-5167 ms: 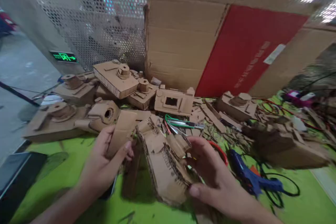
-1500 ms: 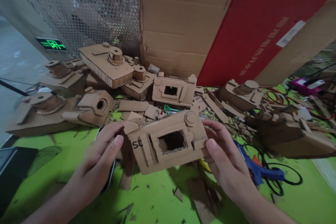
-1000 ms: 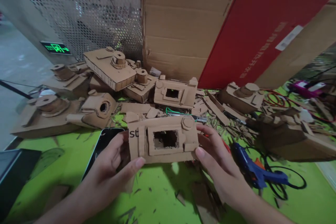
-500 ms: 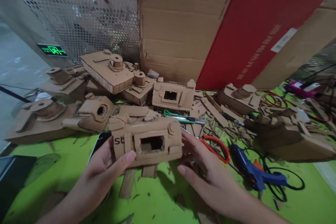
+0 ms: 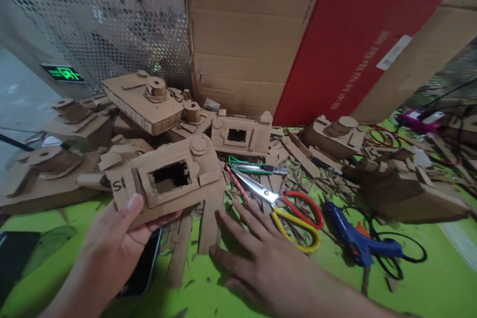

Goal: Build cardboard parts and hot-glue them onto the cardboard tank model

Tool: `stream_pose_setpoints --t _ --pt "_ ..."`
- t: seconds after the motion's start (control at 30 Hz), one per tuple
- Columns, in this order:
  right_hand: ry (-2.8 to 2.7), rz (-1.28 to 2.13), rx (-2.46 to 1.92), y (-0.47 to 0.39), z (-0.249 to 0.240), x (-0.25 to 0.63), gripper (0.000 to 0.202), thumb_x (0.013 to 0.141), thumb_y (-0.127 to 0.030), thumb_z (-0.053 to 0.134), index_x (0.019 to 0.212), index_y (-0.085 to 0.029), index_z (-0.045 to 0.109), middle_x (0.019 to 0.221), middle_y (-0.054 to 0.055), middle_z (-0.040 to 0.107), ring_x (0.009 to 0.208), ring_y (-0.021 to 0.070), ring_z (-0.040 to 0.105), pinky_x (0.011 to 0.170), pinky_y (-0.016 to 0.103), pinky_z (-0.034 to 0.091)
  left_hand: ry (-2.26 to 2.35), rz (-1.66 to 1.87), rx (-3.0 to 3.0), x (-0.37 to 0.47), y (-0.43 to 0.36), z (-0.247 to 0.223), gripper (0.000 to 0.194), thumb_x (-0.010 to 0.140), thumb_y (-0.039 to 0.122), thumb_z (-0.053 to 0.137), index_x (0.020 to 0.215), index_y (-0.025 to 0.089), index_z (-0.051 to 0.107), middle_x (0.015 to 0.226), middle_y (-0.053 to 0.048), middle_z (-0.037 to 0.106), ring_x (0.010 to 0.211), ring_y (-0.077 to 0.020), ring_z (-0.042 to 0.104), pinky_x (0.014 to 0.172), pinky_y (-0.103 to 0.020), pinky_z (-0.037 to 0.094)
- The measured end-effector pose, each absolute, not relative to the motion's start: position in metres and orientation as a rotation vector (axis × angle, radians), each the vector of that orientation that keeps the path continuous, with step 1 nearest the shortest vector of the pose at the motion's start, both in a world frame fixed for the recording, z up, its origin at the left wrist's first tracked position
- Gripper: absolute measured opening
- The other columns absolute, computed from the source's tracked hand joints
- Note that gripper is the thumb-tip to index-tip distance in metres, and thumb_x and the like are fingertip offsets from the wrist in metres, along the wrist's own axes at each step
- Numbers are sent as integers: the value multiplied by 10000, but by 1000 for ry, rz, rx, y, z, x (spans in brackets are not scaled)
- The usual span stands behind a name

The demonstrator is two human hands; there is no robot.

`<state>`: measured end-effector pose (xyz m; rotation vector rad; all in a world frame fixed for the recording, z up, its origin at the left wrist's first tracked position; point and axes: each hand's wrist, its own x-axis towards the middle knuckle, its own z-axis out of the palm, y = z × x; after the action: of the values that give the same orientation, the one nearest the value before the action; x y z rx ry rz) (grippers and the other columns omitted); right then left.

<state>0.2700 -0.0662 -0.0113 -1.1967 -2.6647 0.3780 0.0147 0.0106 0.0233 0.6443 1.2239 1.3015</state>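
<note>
My left hand (image 5: 112,238) grips a small cardboard model (image 5: 208,171) by its lower left side, thumb on the front face. The model has a ragged rectangular hole, a round disc at one corner and the printed letters "st". It is tilted and held above the table. My right hand (image 5: 261,253) is spread palm down with fingers apart, low over the green table, holding nothing I can see. Just beyond its fingertips lie scissors (image 5: 274,198) with one red and one yellow handle. Cardboard strips (image 5: 209,226) lie to the left of the fingers.
A utility knife (image 5: 261,167) lies behind the scissors among cardboard scraps. A blue glue gun (image 5: 357,238) with a cable is at right. Several cardboard models (image 5: 149,104) stand at the back left. A phone (image 5: 143,268) lies under my left hand. A large carton (image 5: 238,35) stands behind.
The cardboard model has moved left and tilted, now in my left hand alone. My right hand has come away from beside it, turned palm down and lowered. The scissors have come into full view.
</note>
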Motion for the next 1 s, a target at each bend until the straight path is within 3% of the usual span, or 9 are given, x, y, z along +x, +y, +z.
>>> stream_pose_setpoints --t 0.13,0.27,0.4,0.57,0.73,0.83,0.9,1.0 --pt "-2661 339 -1184 -68 -17 269 319 1155 -339 504 1401 -243 682 1730 124 469 1606 472 353 1276 738 312 1203 1326 687 10 9 13 531 714 387 990 1193 207 847 1182 -112 888 1082 -323 830 788 -323 741" --pt "-2711 372 -1089 -67 -16 272 381 1168 -272 481 1533 -243 586 1718 100 488 1628 382 351 1318 678 268 1199 1330 708 7 9 8 516 739 384 980 1198 196 835 1213 -122 880 1177 -342 805 842 -330 735" --pt "-2681 399 -1025 -67 -19 273 399 1141 -193 522 1533 -182 594 1584 128 646 1585 317 454 1342 612 238 1196 1304 695 11 8 13 484 782 326 956 1222 191 806 1290 -115 859 1243 -363 781 904 -363 726" --pt "-2671 238 -928 -69 -17 266 385 1059 -74 562 1429 -85 668 1390 218 761 1368 373 687 1227 556 476 1185 1219 675 19 3 23 531 754 194 945 1257 224 775 1275 -65 870 1259 -351 779 1000 -344 689" --pt "-2625 108 -837 -69 3 277 342 1078 -95 526 1359 -82 719 1368 190 773 1307 353 730 1112 438 601 1219 1206 729 18 2 19 600 772 365 975 1296 191 742 1277 -141 860 1237 -389 787 995 -399 694" --pt "-2464 188 -877 -73 6 293 403 1080 -106 542 1464 -130 659 1416 162 754 1322 316 729 1097 413 622 1241 1195 771 12 5 12 685 702 342 1020 1310 198 737 1289 -124 855 1272 -380 769 1014 -375 682" --pt "-2267 283 -950 -75 2 300 541 1041 -64 576 1551 -243 593 1409 95 775 1281 271 762 1099 412 634 1260 1194 791 10 6 9 683 674 280 1031 1292 215 747 1272 -98 862 1303 -368 753 1041 -358 666" --pt "-1835 425 -1107 -74 -5 302 593 1000 -20 614 1455 -399 654 1232 -4 851 1052 225 848 958 372 719 1277 1180 816 13 4 9 611 688 254 1013 1248 241 768 1235 -82 874 1332 -366 736 1074 -363 647"
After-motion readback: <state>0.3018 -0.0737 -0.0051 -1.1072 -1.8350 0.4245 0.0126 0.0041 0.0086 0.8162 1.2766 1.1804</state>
